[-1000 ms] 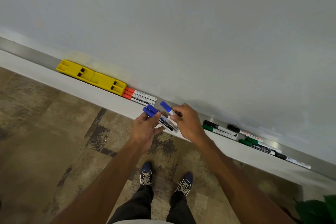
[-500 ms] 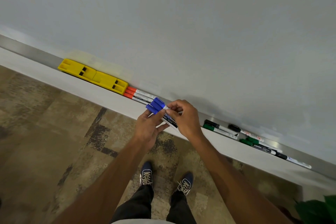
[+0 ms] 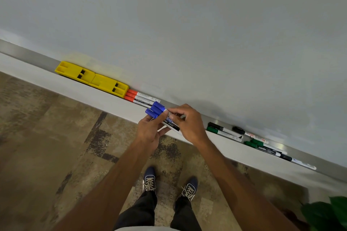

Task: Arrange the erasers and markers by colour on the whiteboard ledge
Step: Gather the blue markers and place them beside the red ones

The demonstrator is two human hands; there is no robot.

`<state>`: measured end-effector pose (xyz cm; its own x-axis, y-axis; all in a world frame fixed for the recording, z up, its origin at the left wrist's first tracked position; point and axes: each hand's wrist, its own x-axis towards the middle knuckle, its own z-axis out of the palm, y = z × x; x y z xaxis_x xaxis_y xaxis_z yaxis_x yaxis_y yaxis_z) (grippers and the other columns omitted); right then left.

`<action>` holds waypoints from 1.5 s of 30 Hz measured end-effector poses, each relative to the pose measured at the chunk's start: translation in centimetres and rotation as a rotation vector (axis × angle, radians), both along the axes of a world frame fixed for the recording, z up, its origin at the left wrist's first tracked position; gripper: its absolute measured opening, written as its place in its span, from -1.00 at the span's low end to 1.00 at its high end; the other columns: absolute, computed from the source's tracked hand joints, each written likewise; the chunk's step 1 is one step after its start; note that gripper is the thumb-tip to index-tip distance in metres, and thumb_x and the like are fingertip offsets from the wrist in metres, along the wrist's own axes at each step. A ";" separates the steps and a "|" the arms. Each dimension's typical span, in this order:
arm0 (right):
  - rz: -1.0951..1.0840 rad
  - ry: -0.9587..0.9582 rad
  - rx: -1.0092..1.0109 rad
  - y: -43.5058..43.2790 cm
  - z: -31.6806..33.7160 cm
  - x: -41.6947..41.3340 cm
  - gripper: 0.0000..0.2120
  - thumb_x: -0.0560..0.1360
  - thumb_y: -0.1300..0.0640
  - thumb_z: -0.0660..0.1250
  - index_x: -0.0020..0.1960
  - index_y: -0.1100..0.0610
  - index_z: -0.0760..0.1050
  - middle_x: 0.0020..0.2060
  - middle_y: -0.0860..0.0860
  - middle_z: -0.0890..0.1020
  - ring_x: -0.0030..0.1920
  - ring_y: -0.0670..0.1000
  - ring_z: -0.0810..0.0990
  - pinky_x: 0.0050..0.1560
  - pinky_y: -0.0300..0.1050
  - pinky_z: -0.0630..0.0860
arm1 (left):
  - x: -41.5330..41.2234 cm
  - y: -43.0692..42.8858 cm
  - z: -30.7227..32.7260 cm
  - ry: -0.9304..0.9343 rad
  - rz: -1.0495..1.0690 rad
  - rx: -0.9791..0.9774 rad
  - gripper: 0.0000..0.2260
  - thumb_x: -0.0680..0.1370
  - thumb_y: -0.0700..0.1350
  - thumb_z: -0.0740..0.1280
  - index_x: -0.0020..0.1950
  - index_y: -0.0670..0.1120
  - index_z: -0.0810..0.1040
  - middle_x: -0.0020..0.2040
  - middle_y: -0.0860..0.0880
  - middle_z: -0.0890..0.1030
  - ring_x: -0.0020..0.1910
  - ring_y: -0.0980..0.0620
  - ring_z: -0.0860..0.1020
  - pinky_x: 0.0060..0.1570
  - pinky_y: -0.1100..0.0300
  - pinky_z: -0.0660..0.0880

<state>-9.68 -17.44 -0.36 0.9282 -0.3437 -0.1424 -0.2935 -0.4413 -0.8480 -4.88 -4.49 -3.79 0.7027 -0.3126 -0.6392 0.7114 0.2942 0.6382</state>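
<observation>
Three blue-capped markers (image 3: pixel 155 110) are bunched side by side, caps pointing up-left, just in front of the whiteboard ledge (image 3: pixel 33 60). My left hand (image 3: pixel 150 131) cradles them from below and my right hand (image 3: pixel 187 124) pinches their barrels from above. On the ledge, two yellow erasers (image 3: pixel 92 79) lie end to end at the left. Touching them on the right lie three red-capped markers (image 3: pixel 140 97). Right of my hands, green and black markers (image 3: pixel 223 131) lie mixed along the ledge, with more green ones (image 3: pixel 262 146) farther right.
The whiteboard (image 3: pixel 187 24) fills the top of the view. Below the ledge is a patterned brown floor (image 3: pixel 47 137) with my two shoes (image 3: pixel 150 180). Green plant leaves (image 3: pixel 328 214) show at the bottom right corner.
My right hand brought the third blue marker against the two in my left hand, and the bunch moved up-left toward the red markers.
</observation>
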 end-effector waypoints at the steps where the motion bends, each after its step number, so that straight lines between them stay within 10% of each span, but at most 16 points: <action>1: -0.013 0.013 0.022 -0.1 0.0 -0.1 -0.73 0.54 0.10 0.40 0.23 0.01 0.61 -0.06 -0.13 0.59 -0.09 -0.23 0.56 -0.15 -0.48 0.45 | 0.0 -0.1 0.0 0.017 0.009 -0.003 -0.76 0.49 -0.18 0.48 0.14 -0.18 0.64 -0.01 -0.18 0.72 -0.03 -0.12 0.71 -0.20 0.13 0.63; 10: -0.429 0.118 0.898 -0.3 -0.6 -2.4 -0.77 0.52 0.21 0.42 0.17 0.23 0.59 0.07 0.25 0.63 0.03 0.20 0.69 0.01 0.18 0.65 | 0.2 -0.4 0.0 -0.003 0.123 0.019 -0.74 0.51 -0.22 0.46 0.19 -0.16 0.61 0.05 -0.16 0.71 0.03 -0.12 0.70 -0.12 0.10 0.64; 29: -0.632 0.014 0.871 -2.8 -3.6 -1.5 -0.78 0.48 0.47 0.34 0.12 0.42 0.53 -0.02 0.29 0.61 -0.01 0.26 0.63 -0.15 0.00 0.70 | 0.3 -0.6 -0.5 -0.027 -0.059 0.239 -0.61 0.55 -0.19 0.44 0.35 -0.22 0.48 0.17 -0.17 0.65 0.18 -0.11 0.62 0.27 0.01 0.53; 33: -0.628 0.058 0.821 -3.4 -3.8 -0.5 -0.79 0.49 0.46 0.34 0.12 0.44 0.52 0.01 0.31 0.60 -0.05 0.24 0.64 -0.15 0.00 0.69 | -0.2 0.3 -1.1 -0.422 -0.230 0.689 -0.72 0.57 -0.14 0.40 0.28 -0.09 0.53 0.16 -0.05 0.64 0.10 0.04 0.60 0.02 0.26 0.53; 37: -0.602 0.112 0.792 -3.4 -4.1 0.5 -0.77 0.49 0.46 0.34 0.15 0.45 0.50 0.00 0.28 0.61 -0.04 0.25 0.63 -0.17 -0.01 0.69 | -0.6 0.6 -2.3 -0.841 -0.420 0.879 -0.67 0.62 -0.05 0.32 0.38 -0.05 0.46 0.35 -0.03 0.54 0.32 -0.01 0.50 0.20 0.19 0.40; 42: -0.564 0.185 0.745 -3.5 -4.3 1.4 -0.75 0.50 0.43 0.34 0.17 0.47 0.50 0.04 0.30 0.63 0.00 0.29 0.64 -0.10 0.03 0.69 | 0.2 -0.4 -4.8 -1.173 -0.826 0.970 -0.33 0.65 0.16 0.16 0.63 -0.08 -0.03 0.64 -0.01 -0.08 0.59 0.08 -0.20 0.51 0.15 -0.26; 45: -0.548 0.217 0.739 -3.6 -4.1 1.6 -0.77 0.51 0.41 0.35 0.15 0.46 0.52 0.03 0.29 0.64 0.03 0.29 0.64 0.01 0.11 0.64 | 0.6 -1.3 -6.1 -1.298 -1.032 1.057 -0.25 0.64 0.26 0.05 0.61 -0.09 -0.26 0.61 -0.05 -0.28 0.57 0.00 -0.35 0.54 0.02 -0.32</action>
